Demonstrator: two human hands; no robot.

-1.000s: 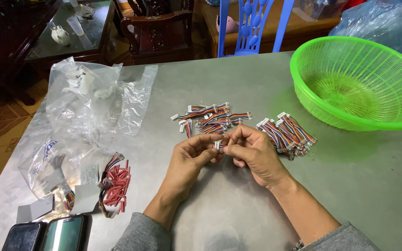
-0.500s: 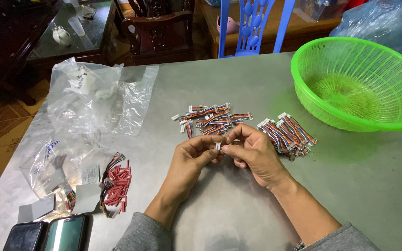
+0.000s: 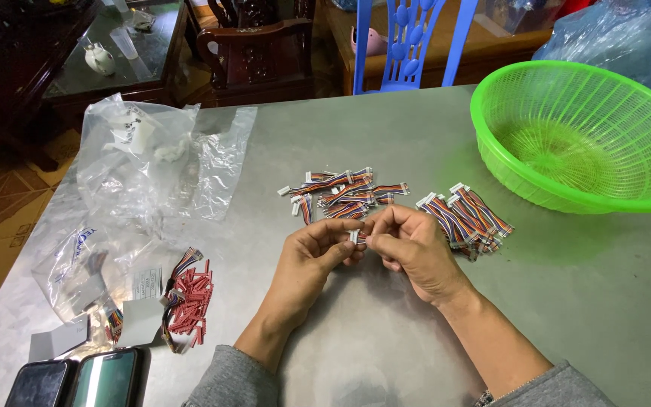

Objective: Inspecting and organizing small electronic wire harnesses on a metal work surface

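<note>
- Head view: the left hand (image 3: 312, 252) and the right hand (image 3: 414, 249) meet over the grey tabletop (image 3: 386, 332), well to the near left of the green basket (image 3: 582, 132).
- The grip of each hand is pressed together: thumb and forefinger tips of both hands pinch one small white connector (image 3: 358, 237) between them, so that the two hands touch at the fingertips.
- The connector sits at the meeting point of the hands, lifted slightly off the tabletop; its wires are mostly hidden by the fingers.
- A loose pile of short rainbow-coloured wire pieces (image 3: 344, 197) with white plugs lies just beyond the hands, to the left of the basket.
- A neater bunch of the same wires (image 3: 470, 218) lies beside the right hand, between it and the basket's near rim.
- Further left of the basket, past both hands, lies a heap of red connectors (image 3: 190, 301) with a few coloured wires.
- Clear plastic bags (image 3: 145, 173) are spread over the left end of the tabletop, one partly covering white paper labels.
- Two phones (image 3: 77, 380) lie side by side at the near left corner, as far from the basket as the tabletop allows.
- Beyond the far edge, behind the basket's left side, stands a blue plastic chair (image 3: 412, 41).
</note>
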